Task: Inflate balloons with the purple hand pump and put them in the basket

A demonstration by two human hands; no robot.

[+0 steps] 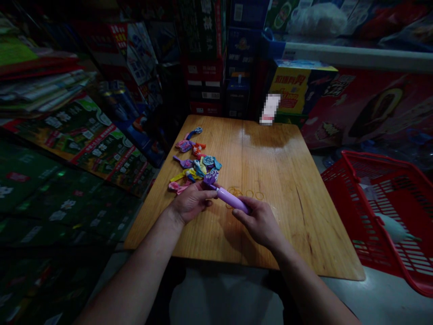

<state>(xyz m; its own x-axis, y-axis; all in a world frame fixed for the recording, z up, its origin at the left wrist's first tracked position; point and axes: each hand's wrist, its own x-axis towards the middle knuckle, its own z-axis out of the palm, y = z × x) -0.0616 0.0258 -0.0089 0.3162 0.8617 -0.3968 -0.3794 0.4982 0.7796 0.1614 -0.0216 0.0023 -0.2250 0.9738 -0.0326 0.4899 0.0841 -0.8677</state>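
My right hand point(259, 219) is closed around the right part of a smooth purple cylindrical object point(230, 198). At its left end, my left hand point(196, 198) pinches a purple patterned balloon-like piece point(211, 177) that meets the cylinder. Several crumpled colourful pieces point(199, 167), perhaps balloons, lie beyond my left hand on the wooden table point(280, 180). Thin yellowish rubber bands point(249, 194) are spread just beyond the cylinder, some partly hidden behind it and my right hand.
A red basket point(368, 207) holding a pale green item point(395, 228) stands to the right. Stacked green cartons point(84, 135) line the left. Behind the table are more boxes and a yellow box point(292, 85), with a blurred-out upright item point(270, 109) in front.
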